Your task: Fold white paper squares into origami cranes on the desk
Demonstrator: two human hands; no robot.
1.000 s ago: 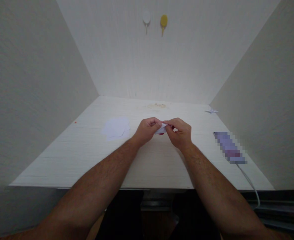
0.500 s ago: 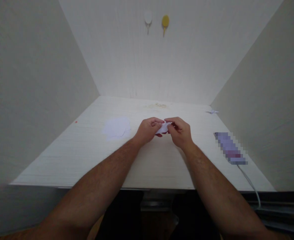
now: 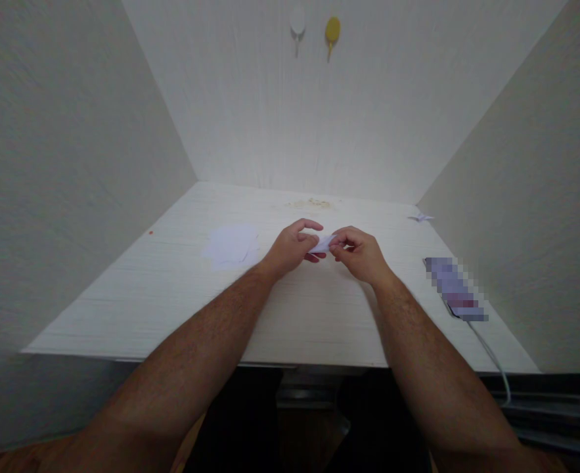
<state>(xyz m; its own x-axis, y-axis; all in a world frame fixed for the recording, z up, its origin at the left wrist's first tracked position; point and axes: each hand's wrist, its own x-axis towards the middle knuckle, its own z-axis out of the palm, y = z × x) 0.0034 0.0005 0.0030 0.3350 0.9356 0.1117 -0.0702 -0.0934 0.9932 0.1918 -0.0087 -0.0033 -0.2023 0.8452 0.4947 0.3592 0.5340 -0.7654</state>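
Between my two hands, above the middle of the white table (image 3: pixel 314 315), is a small folded piece of white paper (image 3: pixel 322 245). My left hand (image 3: pixel 293 248) grips its left end with the thumb on top and fingers beneath; the index finger is lifted off. At the right end, my right hand (image 3: pixel 358 253) pinches the paper between thumb and fingertips. The fingers hide part of the folds. Left of my hands, several loose sheets of white paper (image 3: pixel 230 244) lie in a stack.
A small folded paper figure (image 3: pixel 420 217) sits near the right wall. A phone with a blurred screen (image 3: pixel 452 286) lies at the right, its white cable (image 3: pixel 491 355) running over the front edge. A white hook (image 3: pixel 297 23) and a yellow hook (image 3: pixel 333 29) are on the back wall.
My left index finger has lifted away from the paper. My right fingers have closed into a tighter pinch at its right end, and the paper looks narrower. The view has shifted slightly.
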